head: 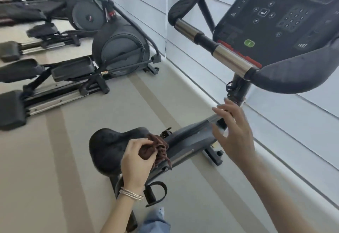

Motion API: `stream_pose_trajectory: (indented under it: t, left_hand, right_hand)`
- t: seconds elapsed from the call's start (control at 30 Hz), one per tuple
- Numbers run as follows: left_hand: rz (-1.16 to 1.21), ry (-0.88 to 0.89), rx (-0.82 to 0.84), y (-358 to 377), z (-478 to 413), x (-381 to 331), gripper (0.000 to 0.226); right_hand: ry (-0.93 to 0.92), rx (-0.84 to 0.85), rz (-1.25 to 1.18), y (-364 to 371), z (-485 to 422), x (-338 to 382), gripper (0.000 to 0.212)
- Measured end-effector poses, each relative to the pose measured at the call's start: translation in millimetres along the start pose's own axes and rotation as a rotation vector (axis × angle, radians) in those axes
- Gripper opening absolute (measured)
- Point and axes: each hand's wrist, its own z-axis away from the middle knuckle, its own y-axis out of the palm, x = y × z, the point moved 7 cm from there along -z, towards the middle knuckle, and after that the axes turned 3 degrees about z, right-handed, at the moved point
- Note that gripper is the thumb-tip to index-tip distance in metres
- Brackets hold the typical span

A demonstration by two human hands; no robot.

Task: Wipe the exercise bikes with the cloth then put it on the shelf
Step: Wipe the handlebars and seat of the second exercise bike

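I stand over a black exercise bike (194,137). Its saddle (108,146) is below me, and its console (275,18) and handlebar (229,60) are at the upper right. My left hand (137,163), with thin bracelets on the wrist, is bunched around a dark brown cloth (157,150) over the front of the saddle. My right hand (233,133) hovers above the bike frame near the stem with its fingers spread and holds nothing.
Two elliptical trainers (117,47) with long pedals stand at the left on the beige floor (77,159). A pale window wall (293,122) runs along the right side. A bike pedal with a strap (156,192) and my jeans leg (156,221) are below.
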Motion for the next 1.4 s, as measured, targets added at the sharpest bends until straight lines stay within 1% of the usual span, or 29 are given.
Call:
stream_pose_trajectory:
  t: [0.1, 0.17, 0.27, 0.37, 0.47, 0.53, 0.6, 0.63, 0.73, 0.8, 0.9, 1.0, 1.1, 1.17, 1.3, 1.4]
  left_hand:
    - [-0.015, -0.024, 0.026, -20, 12, 15, 0.034]
    - [-0.049, -0.046, 0.022, -33, 18, 28, 0.034]
    - [-0.118, -0.071, -0.003, -53, 21, 49, 0.033]
    - [-0.156, -0.085, -0.003, -70, 15, 74, 0.032]
    - [-0.190, -0.052, 0.018, -82, -2, 98, 0.031]
    - [-0.210, -0.023, 0.049, -87, -20, 120, 0.030]
    - [-0.255, 0.023, 0.131, -89, -39, 141, 0.031]
    - [-0.289, 0.077, 0.194, -87, -47, 148, 0.034]
    - [-0.367, 0.315, 0.416, -80, -63, 156, 0.041]
    - [-0.368, 0.411, 0.506, -82, -77, 169, 0.043]
    - [-0.337, 0.417, 0.592, -85, -112, 183, 0.035]
    - [-0.350, 0.463, 0.691, -75, -130, 176, 0.029]
    - [-0.368, 0.446, 0.671, -69, -149, 175, 0.027]
    - [-0.380, 0.432, 0.661, -70, -155, 178, 0.026]
    - [-0.360, 0.605, 0.741, -77, -120, 171, 0.029]
    - [-0.392, 0.615, 0.674, -93, -102, 184, 0.038]
  right_hand:
    - [0.012, 0.195, -0.131, 41, 28, 24, 0.033]
    - [0.055, 0.277, -0.179, 57, 42, 30, 0.037]
    - [0.134, 0.346, -0.242, 67, 56, 34, 0.037]
    - [0.160, 0.411, -0.282, 84, 70, 47, 0.034]
    - [0.189, 0.458, -0.288, 109, 81, 75, 0.034]
    - [0.221, 0.458, -0.296, 127, 85, 94, 0.033]
    - [0.282, 0.446, -0.297, 145, 90, 113, 0.032]
    - [0.323, 0.435, -0.295, 154, 92, 123, 0.032]
    - [0.439, 0.388, -0.280, 177, 97, 157, 0.031]
    - [0.492, 0.352, -0.270, 193, 101, 181, 0.030]
    - [0.589, 0.328, -0.257, 210, 102, 207, 0.030]
    - [0.678, 0.289, -0.212, 211, 104, 226, 0.030]
    - [0.766, 0.260, -0.178, 202, 112, 239, 0.030]
    - [0.788, 0.267, -0.156, 196, 117, 244, 0.029]
    - [0.789, 0.270, -0.129, 192, 120, 249, 0.027]
    - [0.768, 0.291, -0.145, 195, 122, 254, 0.028]
